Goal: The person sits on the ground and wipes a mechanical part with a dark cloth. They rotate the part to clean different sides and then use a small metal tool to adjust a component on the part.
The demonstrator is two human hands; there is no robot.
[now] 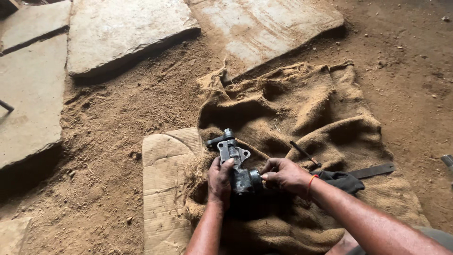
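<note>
A metal pump body [237, 163] sits between the left hand [219, 182] and right hand [284, 175], over a burlap sack [302, 108]. A wooden board [165, 189] lies left of the sack, partly under it. A flat metal bar [373, 170] rests on the sack to the right. Stone slabs [127, 33] lie beyond.

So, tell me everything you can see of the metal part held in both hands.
The metal part is dark, greasy-looking cast metal: a grey flanged bracket with bolt holes at the top, a short black arm jutting left, and a black cylindrical body below. It is held above the burlap sack, tilted. The left hand grips the body; the right hand pinches its right end.
</note>
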